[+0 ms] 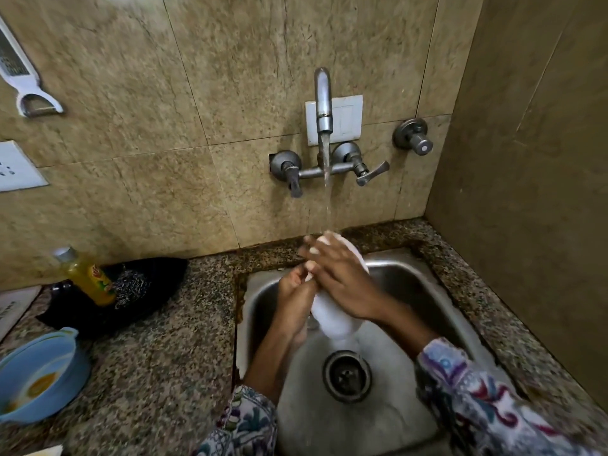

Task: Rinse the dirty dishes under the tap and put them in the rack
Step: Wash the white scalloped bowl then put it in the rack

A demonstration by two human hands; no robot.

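So we're mid-rinse right now. The tap (323, 103) is running and the stream comes down right onto the top of a white dish (332, 319), looks like a cup or small bowl but it's blurry, so can't swear to it. It's held up over the steel sink (411, 281), not resting on the bottom. The left hand (296, 291) has its grip curled around the dish from the left side, and the right hand (342, 278) lies over the top with fingers spread fairly flat, rubbing it by the look of things, more pressing than clutching.

Off on the bench (171, 340) to the left there's a blue bowl (39, 376) with yellowish gunk in it, so I'd guess that one's waiting its turn. Soap bottle (87, 274) nearby too.

No rack anywhere in view, which is the catch: once this piece is clean, the next move means a firm one-handed hold on a wet, slippery dish and carrying it out of the sink to wherever the rack sits.
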